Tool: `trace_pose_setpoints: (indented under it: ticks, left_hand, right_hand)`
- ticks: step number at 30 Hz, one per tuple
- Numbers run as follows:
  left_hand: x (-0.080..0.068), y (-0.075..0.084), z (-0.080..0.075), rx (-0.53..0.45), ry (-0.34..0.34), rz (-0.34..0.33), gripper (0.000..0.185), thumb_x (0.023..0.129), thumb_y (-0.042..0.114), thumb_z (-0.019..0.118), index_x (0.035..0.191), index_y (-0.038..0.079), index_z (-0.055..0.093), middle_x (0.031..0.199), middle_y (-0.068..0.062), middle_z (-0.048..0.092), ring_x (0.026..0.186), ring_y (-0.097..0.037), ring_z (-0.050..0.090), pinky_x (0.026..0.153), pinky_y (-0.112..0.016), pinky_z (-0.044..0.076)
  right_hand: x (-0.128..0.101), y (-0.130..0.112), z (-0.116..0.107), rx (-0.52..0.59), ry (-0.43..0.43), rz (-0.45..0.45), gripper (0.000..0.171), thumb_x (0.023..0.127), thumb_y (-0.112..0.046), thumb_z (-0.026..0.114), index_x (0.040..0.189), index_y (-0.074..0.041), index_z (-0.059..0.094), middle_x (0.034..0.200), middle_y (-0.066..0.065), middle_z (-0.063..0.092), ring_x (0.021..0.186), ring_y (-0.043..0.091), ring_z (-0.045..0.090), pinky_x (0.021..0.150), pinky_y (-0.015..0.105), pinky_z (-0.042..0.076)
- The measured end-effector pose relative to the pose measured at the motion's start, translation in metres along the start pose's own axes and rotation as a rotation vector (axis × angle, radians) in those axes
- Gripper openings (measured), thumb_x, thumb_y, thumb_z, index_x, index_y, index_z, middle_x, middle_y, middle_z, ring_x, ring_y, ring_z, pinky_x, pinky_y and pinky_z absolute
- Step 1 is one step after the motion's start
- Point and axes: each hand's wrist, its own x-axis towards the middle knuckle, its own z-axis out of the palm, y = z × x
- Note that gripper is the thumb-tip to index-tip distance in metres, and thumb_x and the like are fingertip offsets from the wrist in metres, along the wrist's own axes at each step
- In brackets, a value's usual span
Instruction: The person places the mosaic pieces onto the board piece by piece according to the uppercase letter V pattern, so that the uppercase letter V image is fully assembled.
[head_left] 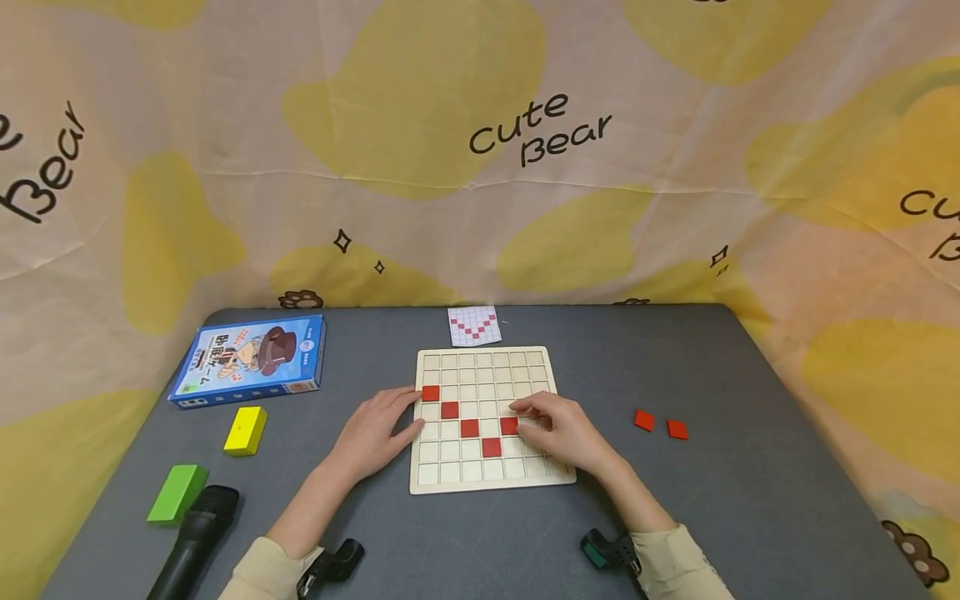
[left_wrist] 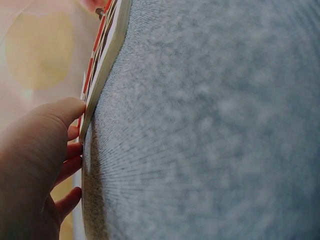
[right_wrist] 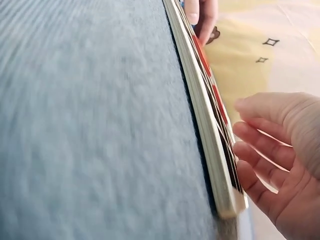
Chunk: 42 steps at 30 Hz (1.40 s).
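Observation:
A wooden grid board [head_left: 457, 475] lies on the grey table. Several red tiles run in a diagonal V across it, from one near the left edge [head_left: 431, 392] down to the lowest tile [head_left: 491, 447]. My left hand [head_left: 375, 433] rests flat against the board's left edge, fingers relaxed, also seen in the left wrist view [left_wrist: 35, 150]. My right hand [head_left: 558, 427] lies on the board, its fingertips touching a red tile [head_left: 509, 425] in a cell. In the right wrist view the right hand [right_wrist: 280, 150] has loosely bent fingers beside the board's edge [right_wrist: 205, 110].
Two loose red tiles [head_left: 644, 420] [head_left: 677, 429] lie right of the board. A pattern card [head_left: 474, 325] sits behind it. At left are a blue box [head_left: 251, 358], a yellow block [head_left: 245, 430], a green block [head_left: 177, 493] and a black microphone [head_left: 197, 542].

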Motion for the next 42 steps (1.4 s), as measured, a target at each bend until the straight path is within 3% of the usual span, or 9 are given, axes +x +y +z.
trace_pose_setpoints:
  ticks: [6, 11, 19, 29, 42]
  left_hand:
    - [-0.001, 0.0, 0.0, -0.003, 0.004, 0.005, 0.051, 0.093, 0.035, 0.066, 0.134, 0.006, 0.058, 0.136, -0.012, 0.056, 0.126, -0.031, 0.05, 0.1, -0.053, 0.04]
    - [-0.001, 0.0, 0.0, -0.005, -0.001, 0.0, 0.052, 0.093, 0.036, 0.066, 0.135, 0.007, 0.058, 0.136, -0.012, 0.056, 0.126, -0.031, 0.05, 0.1, -0.053, 0.04]
    - [-0.001, 0.0, 0.0, -0.001, -0.002, -0.007, 0.052, 0.092, 0.036, 0.067, 0.135, 0.007, 0.057, 0.136, -0.012, 0.056, 0.126, -0.032, 0.05, 0.101, -0.054, 0.039]
    - [0.0, 0.0, -0.001, -0.003, -0.001, -0.008, 0.053, 0.092, 0.035, 0.067, 0.135, 0.006, 0.057, 0.136, -0.013, 0.056, 0.126, -0.032, 0.05, 0.101, -0.054, 0.039]
    - [0.0, 0.0, 0.0, 0.007, 0.009, 0.012, 0.05, 0.093, 0.034, 0.066, 0.134, 0.006, 0.058, 0.135, -0.012, 0.056, 0.126, -0.031, 0.05, 0.1, -0.053, 0.04]
  right_hand:
    - [-0.01, 0.01, -0.018, -0.043, 0.074, 0.093, 0.026, 0.086, -0.012, 0.074, 0.112, -0.013, 0.073, 0.102, -0.002, 0.067, 0.084, 0.019, 0.053, 0.069, 0.031, 0.043]
    - [-0.026, 0.027, -0.039, -0.117, 0.13, 0.152, 0.025, 0.086, -0.013, 0.075, 0.11, -0.014, 0.073, 0.109, -0.001, 0.068, 0.093, 0.019, 0.058, 0.077, 0.037, 0.049]
    - [-0.057, 0.049, -0.074, -0.229, 0.163, 0.219, 0.025, 0.085, -0.012, 0.075, 0.11, -0.012, 0.072, 0.106, 0.004, 0.068, 0.083, 0.021, 0.057, 0.071, 0.037, 0.046]
    - [-0.084, 0.064, -0.099, -0.284, 0.167, 0.236, 0.032, 0.081, -0.007, 0.077, 0.113, -0.007, 0.071, 0.108, 0.01, 0.068, 0.09, 0.026, 0.054, 0.074, 0.042, 0.044]
    - [-0.095, 0.068, -0.103, -0.304, 0.188, 0.213, 0.031, 0.078, -0.003, 0.078, 0.108, -0.004, 0.071, 0.103, 0.011, 0.069, 0.094, 0.031, 0.058, 0.079, 0.05, 0.046]
